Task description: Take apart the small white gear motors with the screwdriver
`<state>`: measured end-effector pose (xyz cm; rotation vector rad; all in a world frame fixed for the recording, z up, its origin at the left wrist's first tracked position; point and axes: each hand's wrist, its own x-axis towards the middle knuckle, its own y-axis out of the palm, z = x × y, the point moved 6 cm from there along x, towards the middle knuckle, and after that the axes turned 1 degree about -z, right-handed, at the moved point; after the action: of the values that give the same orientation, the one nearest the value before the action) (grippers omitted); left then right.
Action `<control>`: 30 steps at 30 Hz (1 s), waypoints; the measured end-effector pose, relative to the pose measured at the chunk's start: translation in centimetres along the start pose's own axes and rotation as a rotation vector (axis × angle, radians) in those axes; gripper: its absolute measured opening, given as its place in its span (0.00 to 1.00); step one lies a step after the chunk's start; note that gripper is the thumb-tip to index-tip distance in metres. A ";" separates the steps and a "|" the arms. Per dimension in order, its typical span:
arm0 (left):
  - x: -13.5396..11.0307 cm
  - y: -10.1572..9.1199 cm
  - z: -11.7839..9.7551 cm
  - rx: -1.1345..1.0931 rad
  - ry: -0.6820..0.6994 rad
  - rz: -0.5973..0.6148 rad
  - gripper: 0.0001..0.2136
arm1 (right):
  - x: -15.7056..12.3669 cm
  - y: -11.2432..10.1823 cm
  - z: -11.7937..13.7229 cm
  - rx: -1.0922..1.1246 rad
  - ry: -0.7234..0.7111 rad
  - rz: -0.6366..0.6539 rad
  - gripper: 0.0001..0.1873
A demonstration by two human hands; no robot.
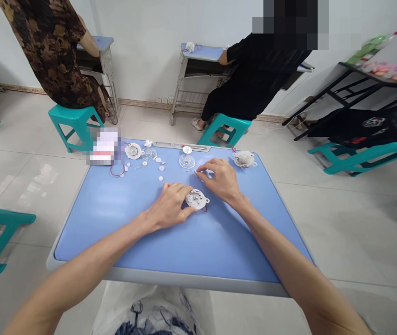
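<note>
My left hand [175, 202] grips a round white plastic piece [197, 199] with a small loop on its side, fingers and thumb at its left edge. A bit of red cord shows just below that piece. Farther up and to the right, my right hand [219, 179] is bent into a pinch near several tiny white parts; what its fingertips hold is too small to make out. Just beyond those fingertips lies a clear plastic disc [187, 161], with a small white round part [187, 150] behind it.
Along the blue desk's [142, 246] far side lie another white piece [133, 151], a clear disc [149, 154], small white discs [161, 178] and a white box [106, 145]. A corded white assembly [244, 159] sits far right. Two people on teal stools [75, 116] face other desks.
</note>
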<state>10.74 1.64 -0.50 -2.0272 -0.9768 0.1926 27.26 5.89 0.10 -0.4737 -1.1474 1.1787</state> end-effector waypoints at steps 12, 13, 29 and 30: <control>0.0 -0.1 0.0 0.004 0.000 0.000 0.15 | -0.2 -0.2 -0.7 0.038 0.041 0.018 0.06; 0.0 -0.1 0.0 0.003 -0.002 0.002 0.15 | -0.3 -0.1 -0.7 0.045 0.039 0.018 0.06; 0.0 -0.3 -0.2 -0.003 -0.017 0.009 0.15 | -4.0 -6.3 4.0 0.134 -0.290 -0.037 0.05; 0.0 -0.3 -0.2 -0.002 -0.017 0.007 0.14 | -4.6 -6.2 4.4 0.147 -0.315 -0.006 0.07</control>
<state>10.64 1.60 -0.18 -2.0339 -0.9802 0.2131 26.58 -1.61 4.80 -0.1750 -1.3163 1.3531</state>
